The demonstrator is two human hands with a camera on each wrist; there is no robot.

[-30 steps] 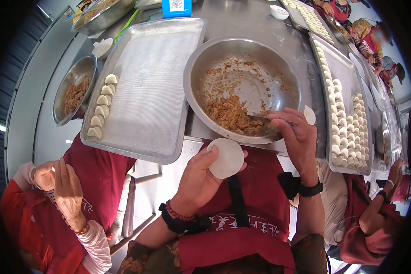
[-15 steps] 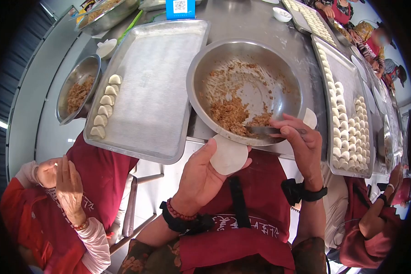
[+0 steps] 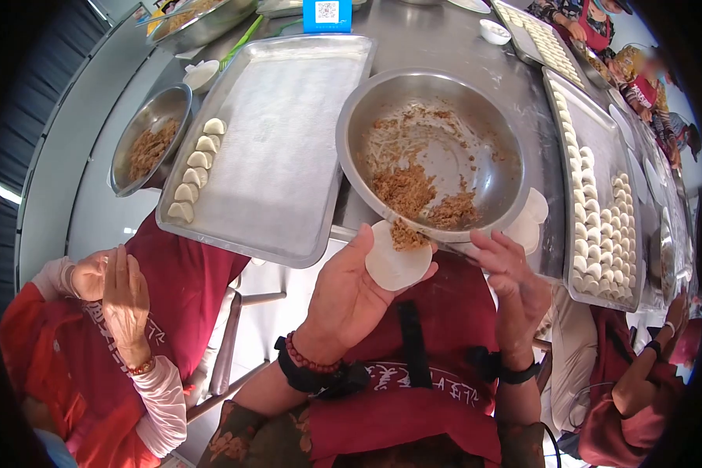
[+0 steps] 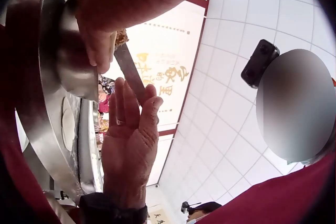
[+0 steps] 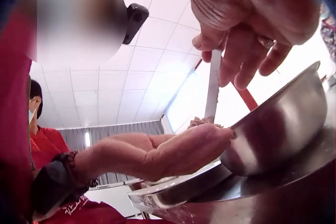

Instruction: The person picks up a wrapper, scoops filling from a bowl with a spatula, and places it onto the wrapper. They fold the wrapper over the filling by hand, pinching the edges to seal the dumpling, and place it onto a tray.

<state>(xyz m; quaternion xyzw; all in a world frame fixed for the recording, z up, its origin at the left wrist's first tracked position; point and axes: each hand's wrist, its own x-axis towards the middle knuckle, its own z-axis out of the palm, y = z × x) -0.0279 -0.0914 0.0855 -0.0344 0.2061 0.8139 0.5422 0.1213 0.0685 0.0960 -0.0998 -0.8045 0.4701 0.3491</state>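
In the head view my left hand [image 3: 339, 296] holds a round white dumpling wrapper [image 3: 390, 273] across its fingers, thumb at the edge, just in front of a large steel bowl [image 3: 491, 129]. A clump of brown filling [image 3: 407, 235] sits on the wrapper's far part. My right hand [image 3: 516, 288] pinches a flat metal filling spatula [image 4: 131, 74] between thumb and fingers. In the right wrist view the blade reaches down to the filling over my left hand [image 5: 173, 153]. More minced filling [image 3: 404, 191] lies in the bowl's near side.
A metal tray [image 3: 288, 148] with a row of folded dumplings [image 3: 198, 160] stands left, beside a smaller filling bowl [image 3: 183, 105]. Right of the big bowl lie spare wrappers [image 3: 532, 210]; beyond them is a tray [image 3: 561, 265] with many dumplings. Another person's hands [image 3: 121, 296] are at left.
The spatula has left the bowl for the wrapper, where a clump of filling now sits. My right hand has come lower and nearer. More of the spare wrappers shows.
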